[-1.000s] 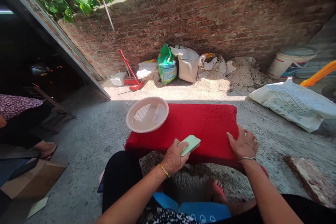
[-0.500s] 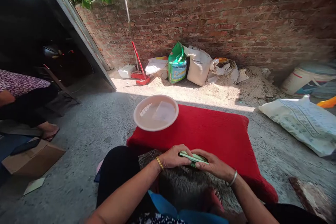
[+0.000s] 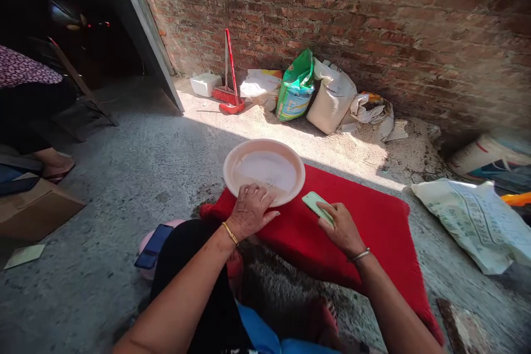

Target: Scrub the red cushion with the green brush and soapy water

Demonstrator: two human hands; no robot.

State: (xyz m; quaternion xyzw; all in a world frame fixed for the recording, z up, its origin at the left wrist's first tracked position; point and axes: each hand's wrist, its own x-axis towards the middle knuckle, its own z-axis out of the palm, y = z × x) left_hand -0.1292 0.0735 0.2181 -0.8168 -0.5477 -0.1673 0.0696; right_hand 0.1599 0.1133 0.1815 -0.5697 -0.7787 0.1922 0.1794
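Observation:
A pale pink basin (image 3: 229, 164) with water in it stands on the far left part of a red cloth-covered surface (image 3: 360, 207). My left hand (image 3: 253, 211) reaches over the basin's near rim, its fingers stretched towards the water and the thumb outside. Whether the fingertips touch the water, I cannot tell. To the right of the basin, my right hand (image 3: 342, 228) grips a pale green scrub brush (image 3: 316, 202), back upward. Dark bristles show along its near edge, just over the red cloth.
A phone (image 3: 153, 246) lies on something pink left of my knee. White sacks (image 3: 477, 215), a green bag (image 3: 296, 88) and a red broom and dustpan (image 3: 231, 105) are farther out by the brick wall (image 3: 332, 5). Another person's foot (image 3: 58, 166) is at left, near a cardboard box (image 3: 37, 213).
My hands have parted. The left let go of the green brush and moved to the basin's rim; the right carried the brush forward over the red cloth. The view has tilted down.

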